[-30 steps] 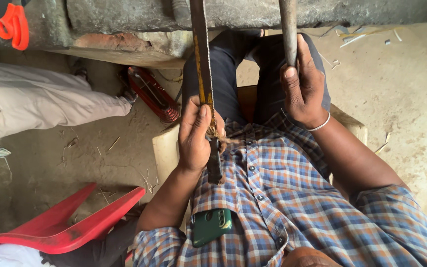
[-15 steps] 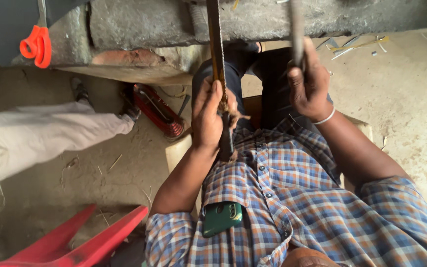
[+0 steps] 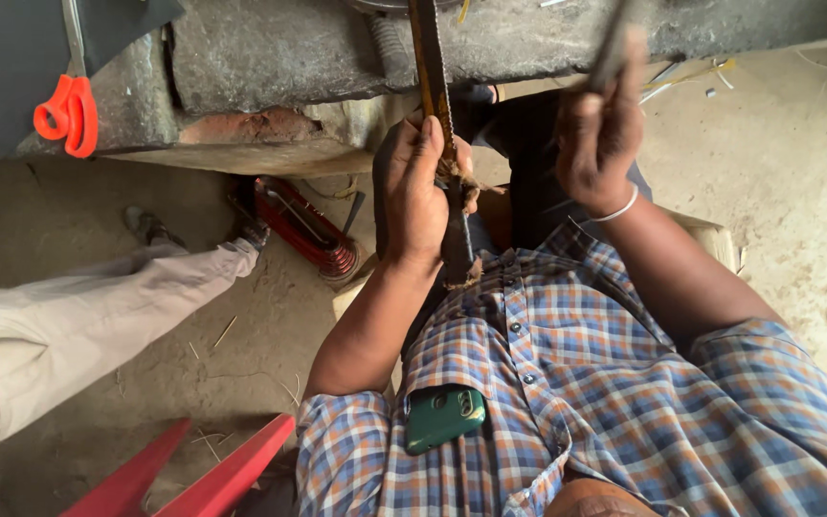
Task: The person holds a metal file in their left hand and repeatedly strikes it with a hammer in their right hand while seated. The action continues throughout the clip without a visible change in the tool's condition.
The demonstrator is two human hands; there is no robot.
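The left hand (image 3: 418,196) is gripping, fingers closed, one long flat metal strip (image 3: 440,144) that is running up from the lap to the stone slab (image 3: 270,67); it looks stiff, heavy and rough-edged, best held low at its wrapped end. The right hand (image 3: 600,129) is closing its fingers around one thin rod (image 3: 613,53), blurred; one pair of orange scissors (image 3: 67,113) is lying on the slab.

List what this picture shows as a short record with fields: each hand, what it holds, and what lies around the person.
Left hand: left hand closed around a long flat rusty metal strip with fibre wrapped on its lower end
Right hand: right hand gripping a thin grey metal rod, blurred
Work surface: rough grey stone slab, above the knees
On the slab: orange-handled scissors
Shirt pocket: green phone
Ground: red wire coil; red plastic chair
Nearby: another person's light trouser leg
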